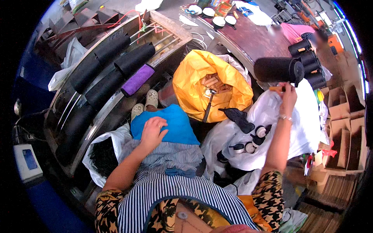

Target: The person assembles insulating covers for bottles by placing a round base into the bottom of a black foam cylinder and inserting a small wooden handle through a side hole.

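Note:
My left hand (152, 134) lies with its fingers spread on a blue cloth (176, 122) over my lap, holding nothing. At the right, my right hand (288, 99) is stretched out and closed on a small tan wooden piece (276, 89), just below a black cylinder (273, 70) with a flared end. Whether the fingers also touch the cylinder is unclear. Between my hands stands a yellow sack (186, 83) holding several similar wooden pieces (212, 81). A hammer (209, 105) leans at its near side.
A long wooden trough (171, 23) with black sleeves (112, 46) on metal rods and a purple roll (138, 79) is at the left. White plastic bags (303, 128) with black-and-white round parts (250, 147) lie right. Beyond are a table (260, 39) and cardboard boxes (342, 132).

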`<control>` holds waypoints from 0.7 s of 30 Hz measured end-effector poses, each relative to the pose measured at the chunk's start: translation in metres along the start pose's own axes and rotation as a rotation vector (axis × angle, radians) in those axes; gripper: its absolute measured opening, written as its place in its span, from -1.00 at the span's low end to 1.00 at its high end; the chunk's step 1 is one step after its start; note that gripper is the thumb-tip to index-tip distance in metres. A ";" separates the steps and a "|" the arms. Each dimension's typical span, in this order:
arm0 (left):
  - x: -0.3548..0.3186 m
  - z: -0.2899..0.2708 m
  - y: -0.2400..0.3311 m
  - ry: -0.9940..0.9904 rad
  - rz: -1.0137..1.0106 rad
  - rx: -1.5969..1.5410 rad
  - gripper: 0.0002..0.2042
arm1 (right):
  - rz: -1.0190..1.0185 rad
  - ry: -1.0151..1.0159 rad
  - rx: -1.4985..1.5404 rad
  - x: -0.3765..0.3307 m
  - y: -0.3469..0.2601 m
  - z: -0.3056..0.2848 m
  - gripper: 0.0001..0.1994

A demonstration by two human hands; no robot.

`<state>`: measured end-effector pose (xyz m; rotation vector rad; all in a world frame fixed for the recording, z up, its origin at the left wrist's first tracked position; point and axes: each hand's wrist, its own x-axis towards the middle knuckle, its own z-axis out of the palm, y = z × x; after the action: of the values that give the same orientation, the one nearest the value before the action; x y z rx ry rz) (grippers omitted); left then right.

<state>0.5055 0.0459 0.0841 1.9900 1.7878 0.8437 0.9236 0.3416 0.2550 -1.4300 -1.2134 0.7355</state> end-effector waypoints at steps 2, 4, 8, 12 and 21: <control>-0.002 0.001 -0.002 -0.024 -0.022 0.090 -0.79 | 0.101 -0.066 -0.147 0.061 0.006 -0.013 -0.78; 0.000 0.002 0.003 0.000 -0.048 0.092 -0.81 | 0.116 0.029 -0.166 0.112 0.021 -0.005 -0.78; 0.022 0.014 0.010 0.001 -0.003 0.038 -0.81 | -0.153 -0.269 -0.226 0.224 0.065 -0.054 -0.67; 0.004 0.001 0.001 -0.030 -0.083 0.117 -0.79 | -0.320 -0.452 -0.925 0.090 0.117 0.117 -0.75; 0.001 -0.006 -0.009 0.173 -0.261 -0.576 -0.81 | -0.671 -1.036 -0.630 -0.215 0.101 0.272 -0.65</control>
<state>0.4942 0.0477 0.0837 1.3247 1.5993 1.2914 0.6414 0.2373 0.0560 -0.9284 -2.7436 0.6271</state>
